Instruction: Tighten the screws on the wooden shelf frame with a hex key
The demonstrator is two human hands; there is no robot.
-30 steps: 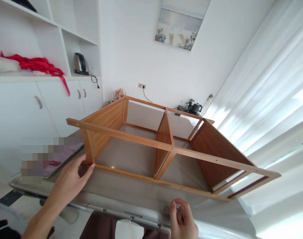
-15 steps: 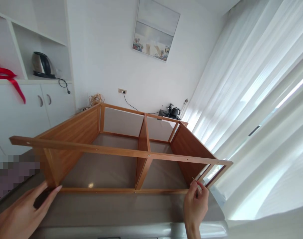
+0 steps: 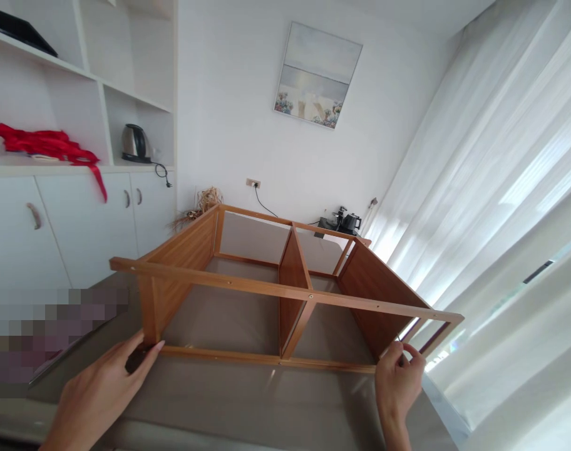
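A brown wooden shelf unit [image 3: 210,283] lies on its side on a grey padded surface, its long rails toward me and a dividing panel [image 3: 292,294] in the middle. My left hand [image 3: 109,376] pinches the lower left corner of the shelf unit between thumb and fingers. At the lower right corner, my right hand [image 3: 399,376] is closed in a pinch. A small thin rod-like piece [image 3: 399,338] pokes up from its fingertips; its kind is too small to tell. Screw heads or holes dot the front rails.
On the left stands a white cabinet [image 3: 86,207] with a kettle [image 3: 135,143] and red ribbon [image 3: 55,145]. A second kettle [image 3: 351,222] sits beyond the shelf unit, near a wall socket [image 3: 253,183]. White curtains [image 3: 492,188] hang along the right.
The view has swung left, so the room and shelf unit appear further right. Both hands stay at the same corners of the shelf unit, still closed.
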